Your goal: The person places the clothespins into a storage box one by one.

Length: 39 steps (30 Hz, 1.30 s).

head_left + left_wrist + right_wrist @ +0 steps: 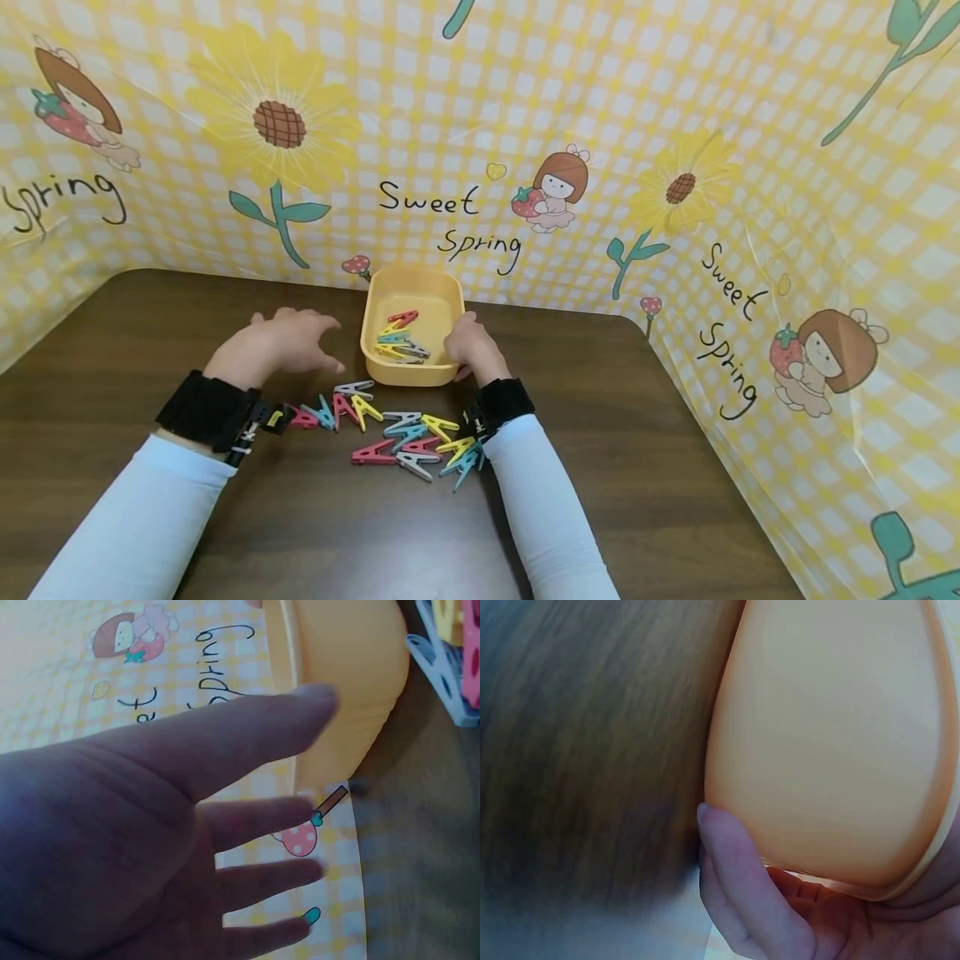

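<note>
Bin (412,377) likely light, stiff, slick; best held from both sides. Right hand (477,347) grips one; left hand (279,343) spread, holding nothing.

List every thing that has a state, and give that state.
Yellow tub: open-topped, partly filled
Tub clips: jumbled together
Table clips: loose, scattered
Left hand: fingers apart, holding nothing
Right hand: gripping the yellow tub's side
Patterned cloth: upright, creased
Black wristbands: worn
</note>
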Tool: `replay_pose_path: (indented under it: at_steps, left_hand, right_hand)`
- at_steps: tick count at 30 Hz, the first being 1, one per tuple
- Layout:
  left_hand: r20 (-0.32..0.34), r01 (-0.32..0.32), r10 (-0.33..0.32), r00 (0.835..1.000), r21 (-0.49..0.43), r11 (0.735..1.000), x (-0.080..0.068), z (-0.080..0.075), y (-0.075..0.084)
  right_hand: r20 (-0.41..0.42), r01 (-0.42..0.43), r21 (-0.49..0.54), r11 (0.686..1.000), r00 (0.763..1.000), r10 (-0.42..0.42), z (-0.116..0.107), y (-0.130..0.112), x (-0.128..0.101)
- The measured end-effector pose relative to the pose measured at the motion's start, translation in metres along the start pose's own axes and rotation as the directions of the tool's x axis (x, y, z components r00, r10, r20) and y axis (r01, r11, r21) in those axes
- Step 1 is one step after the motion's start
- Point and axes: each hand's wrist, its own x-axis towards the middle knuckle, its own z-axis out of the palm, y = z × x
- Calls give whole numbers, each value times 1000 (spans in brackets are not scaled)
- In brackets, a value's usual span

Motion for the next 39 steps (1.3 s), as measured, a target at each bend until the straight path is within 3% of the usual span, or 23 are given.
replay_pose_path:
  at_steps: [7, 14, 32, 39]
  left_hand:
    - [140, -109, 109, 984, -6, 994, 10, 13, 6]
    - [130, -200, 203, 971, -31, 979, 25, 26, 6]
    - [167, -176, 188, 968, -83, 981, 30, 37, 10]
    - [189, -224, 244, 951, -119, 967, 28, 38, 8]
  right_hand:
    - [-4, -3, 4, 1000, 1000, 3, 0, 0, 0]
    - [-6, 3, -8, 1000, 1000, -3, 0, 1, 1]
    - [-14, -13, -15, 1000, 1000, 13, 0, -2, 0]
    - [-16, -16, -13, 1000, 1000, 16, 1, -1, 1]
